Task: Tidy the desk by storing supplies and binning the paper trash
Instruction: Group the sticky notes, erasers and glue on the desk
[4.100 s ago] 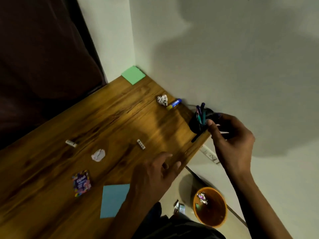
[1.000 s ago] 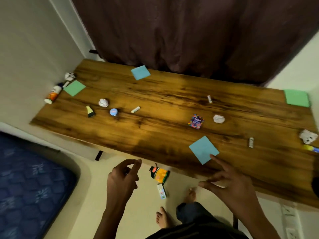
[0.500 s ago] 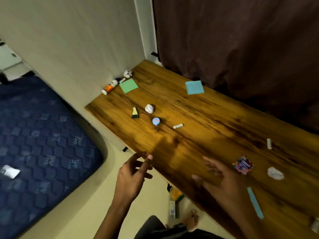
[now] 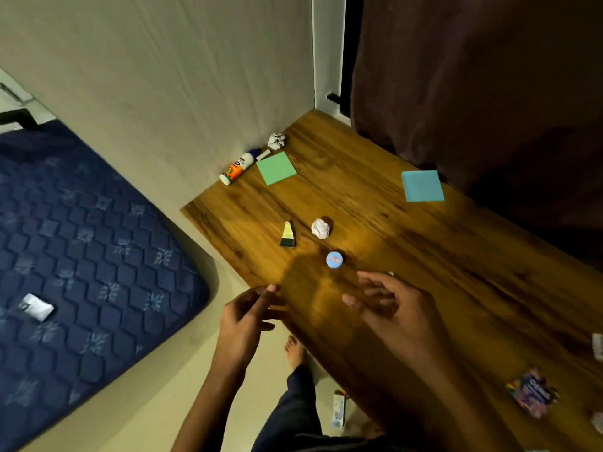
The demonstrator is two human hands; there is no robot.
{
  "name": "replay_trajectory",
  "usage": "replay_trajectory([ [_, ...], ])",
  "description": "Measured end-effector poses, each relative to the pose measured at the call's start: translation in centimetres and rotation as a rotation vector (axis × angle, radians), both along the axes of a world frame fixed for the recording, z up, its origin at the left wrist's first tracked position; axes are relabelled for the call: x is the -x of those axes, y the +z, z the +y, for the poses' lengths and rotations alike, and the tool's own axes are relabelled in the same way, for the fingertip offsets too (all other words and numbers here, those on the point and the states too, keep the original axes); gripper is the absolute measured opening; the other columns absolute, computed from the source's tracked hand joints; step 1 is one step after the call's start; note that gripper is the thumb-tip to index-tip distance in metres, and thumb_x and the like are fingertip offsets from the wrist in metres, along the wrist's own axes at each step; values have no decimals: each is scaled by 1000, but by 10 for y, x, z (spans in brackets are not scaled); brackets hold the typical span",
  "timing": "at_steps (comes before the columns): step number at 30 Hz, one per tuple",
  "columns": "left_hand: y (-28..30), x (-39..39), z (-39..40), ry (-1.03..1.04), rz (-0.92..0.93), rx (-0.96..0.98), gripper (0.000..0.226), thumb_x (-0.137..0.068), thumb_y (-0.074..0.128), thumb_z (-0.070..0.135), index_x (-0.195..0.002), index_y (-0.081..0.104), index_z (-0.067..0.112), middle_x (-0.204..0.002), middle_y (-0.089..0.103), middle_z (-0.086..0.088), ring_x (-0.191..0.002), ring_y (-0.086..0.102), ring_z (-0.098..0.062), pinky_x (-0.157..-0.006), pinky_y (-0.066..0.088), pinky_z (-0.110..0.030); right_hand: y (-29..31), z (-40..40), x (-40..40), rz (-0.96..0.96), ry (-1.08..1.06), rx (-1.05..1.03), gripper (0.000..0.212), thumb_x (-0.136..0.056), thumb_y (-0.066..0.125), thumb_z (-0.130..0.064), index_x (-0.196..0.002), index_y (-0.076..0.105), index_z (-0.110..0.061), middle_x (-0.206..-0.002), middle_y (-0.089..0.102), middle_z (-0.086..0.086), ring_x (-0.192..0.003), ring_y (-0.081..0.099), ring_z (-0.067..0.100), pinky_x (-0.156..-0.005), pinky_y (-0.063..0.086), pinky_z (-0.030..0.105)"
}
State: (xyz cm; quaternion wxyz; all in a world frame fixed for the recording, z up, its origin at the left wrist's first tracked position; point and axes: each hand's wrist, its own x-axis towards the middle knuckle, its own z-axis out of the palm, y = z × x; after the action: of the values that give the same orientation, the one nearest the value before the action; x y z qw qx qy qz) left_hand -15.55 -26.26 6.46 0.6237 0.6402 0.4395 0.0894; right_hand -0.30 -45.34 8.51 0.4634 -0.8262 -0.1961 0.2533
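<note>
Head view looks down on a wooden desk [image 4: 424,275] that runs from a wall corner at its far left end toward the lower right. Both hands hover over the near edge, empty, fingers loosely spread and slightly curled. The left hand [image 4: 243,316] hangs just off the near edge, over the floor, its fingertips [image 4: 269,288] level with the desk's rim. The right hand [image 4: 396,309] is over the desk surface, its fingertips [image 4: 365,277] near a small round blue cap [image 4: 334,259], not touching it. Just beyond the cap, toward the far edge, lies a crumpled white paper ball [image 4: 321,228], and to its left a small yellow-and-dark wedge-shaped item [image 4: 287,234] close to the desk's left end; what it is cannot be told. In the far left corner, against the wall, a glue bottle [image 4: 237,168] lies on its side with a second crumpled paper [image 4: 276,140] beside it, and a green sticky note pad [image 4: 276,168] sits next to the bottle. A blue sticky note pad [image 4: 422,185] lies near the far edge by the dark curtain [image 4: 473,76]. At the right edge of the view a colourful small packet [image 4: 530,391] rests near the desk's near edge. A blue patterned mattress [image 4: 81,256] lies to the left of the desk, on the floor side
</note>
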Motion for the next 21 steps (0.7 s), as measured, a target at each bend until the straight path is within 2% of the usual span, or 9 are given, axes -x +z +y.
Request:
replay_trajectory([
  [5, -30, -60, 89, 82, -47, 215, 35, -105, 52, 36, -115, 74, 11, -109, 78, -9, -100, 76, -28, -90, 57, -45, -5, 78, -53, 39, -55, 77, 42, -80, 79, -47, -118, 68, -35, -108, 69, -18, -102, 64, -3, -83, 56, 21],
  [7, -46, -91, 125, 139, -60, 243, 33, -105, 53, 34, -117, 74, 11, -112, 78, -7, -103, 75, -25, -93, 56, -43, -11, 112, -76, 33, -73, 104, 38, -81, 78, -48, -116, 67, -38, -104, 68, -21, -97, 64, -7, -74, 54, 16],
  [9, -61, -122, 158, 188, -72, 240, 32, -105, 54, 32, -123, 71, 12, -117, 77, -4, -108, 73, -21, -95, 56, -41, -26, 149, -102, 21, -67, 169, 41, -82, 76, -51, -120, 66, -37, -106, 66, -20, -94, 62, -4, -70, 52, 18],
  [12, -81, -160, 189, 266, -62, 269, 44, -103, 56, 38, -143, 57, 18, -135, 67, -6, -120, 66, -22, -94, 56, -35, -54, 203, -134, 52, -99, 232, 43, -81, 78, -51, -119, 66, -35, -115, 68, -9, -105, 64, 9, -83, 60, 37],
  [14, -88, -184, 204, 301, -44, 288, 57, -100, 59, 47, -151, 46, 26, -146, 57, -5, -128, 59, -23, -93, 54, -34, -69, 240, -154, 56, -115, 225, 41, -82, 80, -43, -119, 68, -31, -121, 68, -4, -112, 64, 15, -92, 58, 43],
  [15, -92, -197, 210, 309, -34, 300, 62, -98, 60, 49, -154, 42, 29, -150, 53, -3, -130, 57, -23, -91, 53, -32, -76, 259, -164, 36, -119, 223, 40, -83, 80, -36, -120, 69, -26, -123, 67, 0, -115, 63, 18, -95, 56, 41],
  [17, -94, -220, 219, 342, -52, 334, 64, -99, 60, 47, -156, 38, 28, -153, 50, 0, -133, 54, -23, -92, 53, -34, -83, 293, -182, -30, -104, 215, 43, -85, 80, -24, -125, 68, -16, -126, 66, 5, -119, 62, 20, -94, 50, 28],
  [19, -98, -239, 227, 382, -73, 336, 67, -99, 61, 47, -157, 37, 24, -152, 51, 0, -132, 55, -22, -106, 50, -42, -88, 322, -198, -52, -79, 221, 48, -85, 79, -14, -130, 64, -9, -132, 63, 10, -125, 58, 25, -92, 40, 19],
  [21, -102, -250, 234, 390, -36, 307, 79, -87, 64, 62, -156, 40, 29, -152, 53, 3, -132, 56, -22, -113, 45, -49, -94, 345, -210, -37, -38, 250, 58, -86, 77, -10, -140, 54, -5, -143, 54, 14, -135, 48, 27, -96, 33, 15],
])
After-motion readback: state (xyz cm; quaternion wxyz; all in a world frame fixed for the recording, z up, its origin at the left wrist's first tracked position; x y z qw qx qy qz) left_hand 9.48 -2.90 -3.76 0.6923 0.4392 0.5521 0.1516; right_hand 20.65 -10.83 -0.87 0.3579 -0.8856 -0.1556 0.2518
